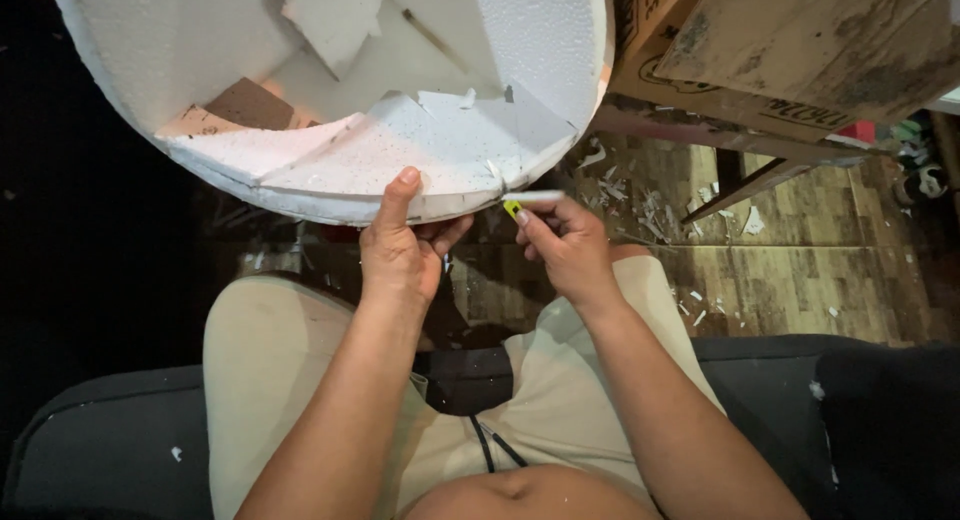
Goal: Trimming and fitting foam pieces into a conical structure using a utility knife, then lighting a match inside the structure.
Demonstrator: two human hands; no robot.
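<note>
A large round white foam form (200,50), pieced together from several slabs, fills the upper left. My left hand (400,250) grips its near rim, thumb on top and fingers underneath. My right hand (565,245) is just right of it, pinching a small yellow-handled cutter (514,210) whose tip meets the rim beside a thin white foam sliver (535,196). A brown cardboard patch (250,105) shows inside the foam form.
I sit on a dark seat (120,440) in beige shorts (270,360). White foam scraps (640,195) litter the wood-pattern floor (790,280). Cardboard and worn wooden boards (800,50) lean at the upper right.
</note>
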